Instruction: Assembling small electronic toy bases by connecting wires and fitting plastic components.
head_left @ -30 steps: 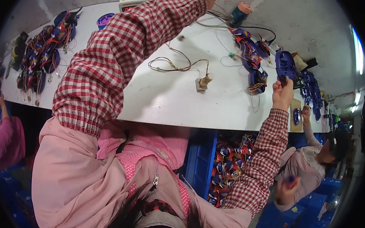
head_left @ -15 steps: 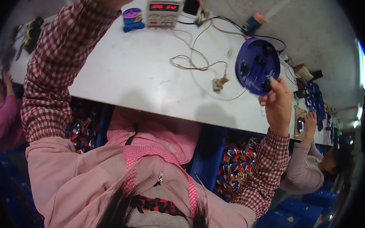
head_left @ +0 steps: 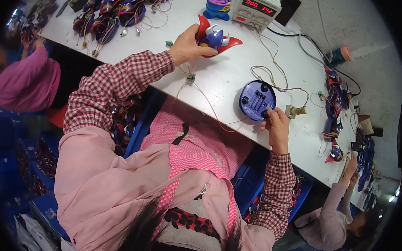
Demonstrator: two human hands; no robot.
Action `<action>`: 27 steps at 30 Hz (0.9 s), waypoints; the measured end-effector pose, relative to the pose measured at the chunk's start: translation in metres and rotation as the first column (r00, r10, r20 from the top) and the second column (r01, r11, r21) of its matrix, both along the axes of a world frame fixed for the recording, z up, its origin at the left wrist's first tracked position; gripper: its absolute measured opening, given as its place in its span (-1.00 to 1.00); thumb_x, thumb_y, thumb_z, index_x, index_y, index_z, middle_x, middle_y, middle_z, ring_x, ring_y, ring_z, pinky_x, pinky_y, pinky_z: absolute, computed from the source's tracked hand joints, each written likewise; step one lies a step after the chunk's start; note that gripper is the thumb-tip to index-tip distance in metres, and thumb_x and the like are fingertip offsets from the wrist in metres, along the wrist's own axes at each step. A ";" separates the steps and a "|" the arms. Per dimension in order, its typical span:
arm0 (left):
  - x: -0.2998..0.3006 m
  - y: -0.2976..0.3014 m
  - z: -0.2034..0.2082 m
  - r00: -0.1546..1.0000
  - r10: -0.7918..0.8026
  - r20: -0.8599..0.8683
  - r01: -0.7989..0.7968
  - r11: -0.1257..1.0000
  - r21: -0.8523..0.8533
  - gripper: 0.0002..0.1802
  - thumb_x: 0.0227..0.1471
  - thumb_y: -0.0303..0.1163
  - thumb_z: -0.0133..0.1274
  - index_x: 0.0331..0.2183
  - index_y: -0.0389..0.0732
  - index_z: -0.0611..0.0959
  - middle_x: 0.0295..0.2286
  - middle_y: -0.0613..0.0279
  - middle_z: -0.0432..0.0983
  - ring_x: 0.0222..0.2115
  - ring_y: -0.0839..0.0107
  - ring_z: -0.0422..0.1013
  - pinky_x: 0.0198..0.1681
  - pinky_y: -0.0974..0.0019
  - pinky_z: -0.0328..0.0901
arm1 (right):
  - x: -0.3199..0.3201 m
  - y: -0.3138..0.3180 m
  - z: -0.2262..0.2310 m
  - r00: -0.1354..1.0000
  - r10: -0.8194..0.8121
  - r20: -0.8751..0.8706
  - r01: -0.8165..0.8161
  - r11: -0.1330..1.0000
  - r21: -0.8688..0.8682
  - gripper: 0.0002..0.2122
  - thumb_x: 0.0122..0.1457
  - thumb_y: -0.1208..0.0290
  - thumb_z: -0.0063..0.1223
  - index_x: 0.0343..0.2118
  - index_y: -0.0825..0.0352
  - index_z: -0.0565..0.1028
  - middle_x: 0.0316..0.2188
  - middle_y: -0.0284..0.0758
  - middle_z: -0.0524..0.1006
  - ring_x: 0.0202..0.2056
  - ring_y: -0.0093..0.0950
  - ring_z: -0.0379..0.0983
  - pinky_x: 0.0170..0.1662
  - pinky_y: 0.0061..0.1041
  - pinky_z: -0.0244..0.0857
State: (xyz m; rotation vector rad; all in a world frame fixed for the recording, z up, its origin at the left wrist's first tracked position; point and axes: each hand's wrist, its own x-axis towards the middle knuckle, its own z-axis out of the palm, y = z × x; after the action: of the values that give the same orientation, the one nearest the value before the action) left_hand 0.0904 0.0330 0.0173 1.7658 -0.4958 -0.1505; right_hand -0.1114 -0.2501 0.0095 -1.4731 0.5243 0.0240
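Observation:
My left hand [head_left: 190,46] is closed around a red and blue horned toy shell [head_left: 218,39] with silver horns, held over the white table. My right hand [head_left: 277,127] pinches the lower rim of a round purple toy base [head_left: 257,100], whose underside shows black wheels and a slotted recess. A small circuit board [head_left: 190,78] hangs on thin wires below my left hand, and a wire runs from it toward the base. Beside my right hand lies a small block-shaped fitting [head_left: 295,112] on a cable.
A power supply [head_left: 257,9] with a red display stands at the back, next to a blue and purple container [head_left: 217,7]. Wired toy shells lie in a pile [head_left: 118,12] at far left and in a row [head_left: 333,107] at right. Co-workers sit on both sides.
The view has swung left, bringing the pile of shells into sight. My left hand, earlier cut off at the top edge, now shows with a toy shell. My right hand has lowered the base.

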 end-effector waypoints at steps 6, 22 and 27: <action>0.030 0.010 -0.037 0.982 0.124 0.146 -0.165 0.933 0.320 -0.19 -0.34 -0.15 0.36 -0.11 -0.38 0.36 -0.22 0.04 0.42 -0.22 0.35 0.38 -0.13 0.36 0.29 | 0.001 -0.003 -0.012 0.996 0.000 -0.089 -0.005 0.998 -0.056 -0.81 0.14 0.34 -0.02 -0.39 0.39 0.40 -0.60 -0.43 0.39 -0.69 -0.65 0.32 -0.65 -0.70 0.23; -0.054 0.003 -0.013 0.977 -0.074 0.201 0.051 0.992 0.117 -0.57 -0.06 -0.26 0.15 -0.17 -0.27 0.46 -0.44 0.32 0.35 -0.45 0.54 0.29 -0.39 0.50 0.23 | 0.012 -0.070 0.025 0.983 -0.138 0.119 0.180 0.829 -0.530 -0.69 0.10 0.33 0.11 -0.19 0.45 0.40 -0.56 -0.47 0.40 -0.64 -0.76 0.18 -0.58 -0.79 0.08; -0.065 -0.076 -0.017 0.914 -0.326 0.241 0.231 0.908 0.350 -0.57 -0.05 -0.20 0.10 -0.19 -0.29 0.45 -0.70 0.19 0.34 -0.67 0.33 0.32 -0.56 0.32 0.23 | 0.019 -0.047 0.037 0.970 -0.039 0.241 0.135 0.909 -0.395 -0.79 0.13 0.40 0.07 -0.26 0.43 0.44 -0.58 -0.45 0.43 -0.62 -0.75 0.25 -0.57 -0.78 0.13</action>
State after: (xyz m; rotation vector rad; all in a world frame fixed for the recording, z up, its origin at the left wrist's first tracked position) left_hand 0.0253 -0.0432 0.0002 2.0339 -0.9937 -0.1779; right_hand -0.0929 -0.2972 0.0465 -1.8324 0.4203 -0.3435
